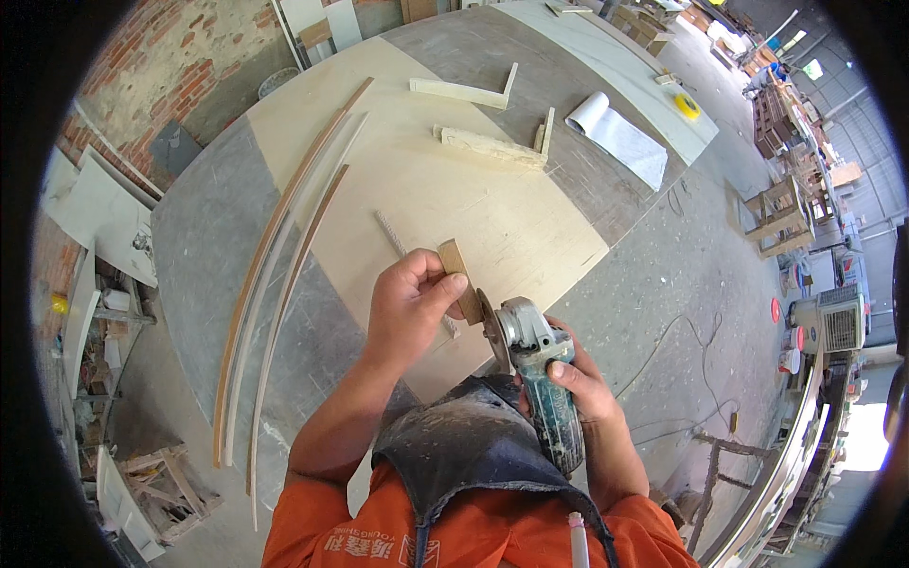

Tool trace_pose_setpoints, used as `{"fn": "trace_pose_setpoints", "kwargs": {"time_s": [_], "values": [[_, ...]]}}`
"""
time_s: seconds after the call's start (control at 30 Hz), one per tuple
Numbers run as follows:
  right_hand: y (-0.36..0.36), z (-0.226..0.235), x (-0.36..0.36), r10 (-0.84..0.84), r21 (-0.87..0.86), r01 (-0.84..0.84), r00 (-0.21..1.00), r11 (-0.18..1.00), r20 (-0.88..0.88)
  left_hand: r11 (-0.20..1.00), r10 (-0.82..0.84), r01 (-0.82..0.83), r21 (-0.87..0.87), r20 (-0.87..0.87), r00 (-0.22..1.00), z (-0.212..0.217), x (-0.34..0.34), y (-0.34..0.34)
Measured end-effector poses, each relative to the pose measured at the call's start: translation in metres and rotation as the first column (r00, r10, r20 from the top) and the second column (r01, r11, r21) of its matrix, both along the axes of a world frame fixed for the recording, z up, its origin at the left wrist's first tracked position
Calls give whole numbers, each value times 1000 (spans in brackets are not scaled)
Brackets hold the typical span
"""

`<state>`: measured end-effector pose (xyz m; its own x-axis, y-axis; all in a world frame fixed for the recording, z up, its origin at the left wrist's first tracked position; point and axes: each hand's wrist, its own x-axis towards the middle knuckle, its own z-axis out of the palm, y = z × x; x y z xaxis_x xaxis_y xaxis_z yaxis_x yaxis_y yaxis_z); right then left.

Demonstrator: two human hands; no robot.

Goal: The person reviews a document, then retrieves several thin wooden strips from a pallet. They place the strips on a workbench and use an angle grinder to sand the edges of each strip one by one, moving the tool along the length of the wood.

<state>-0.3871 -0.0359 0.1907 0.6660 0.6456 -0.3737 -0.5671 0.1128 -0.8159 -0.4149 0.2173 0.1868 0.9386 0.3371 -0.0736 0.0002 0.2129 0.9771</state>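
Note:
My left hand [412,298] pinches a short flat strip of wood [453,257] between thumb and fingers. In my right hand [582,383] is a green angle grinder [549,402], its silver head [519,322] turned toward the wood. The grinder's disc [491,327] stands edge-on against or very close to the strip's lower end; whether it spins I cannot tell. Under my left hand a thin pale stick [389,233] lies on the plywood sheet [379,218], partly hidden by the hand.
Long narrow wooden strips [284,208] lie at the left of the table. Farther back are two L-shaped wood pieces [464,92], a rolled white sheet [620,142] and a yellow tape roll [686,106]. A cable [701,355] trails over the floor at right.

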Motion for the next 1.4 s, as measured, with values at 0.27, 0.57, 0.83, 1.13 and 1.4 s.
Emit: {"fn": "trace_pose_setpoints", "kwargs": {"time_s": [0.27, 0.57, 0.83, 1.13, 1.4], "values": [[-4, 3, 0, -64, -22, 64, 998, 998, 22, 995, -10, 16, -97, 65, 998, 3, -2, 18], [6, -3, 11, 59, -117, -21, 942, 993, 330, 975, -30, 47, -216, 82, 996, 0, -7, 14], [9, 3, 15, 177, -250, -49, 836, 967, 519, 983, 12, 4, -181, 86, 996, 5, -10, 11], [8, 8, 14, 189, -286, -63, 878, 956, 440, 986, 29, -13, -165, 98, 995, 2, -8, 11], [7, -4, 14, 95, -208, -8, 907, 978, 411, 989, 38, -24, -148, 95, 995, -2, -6, 12]]}}
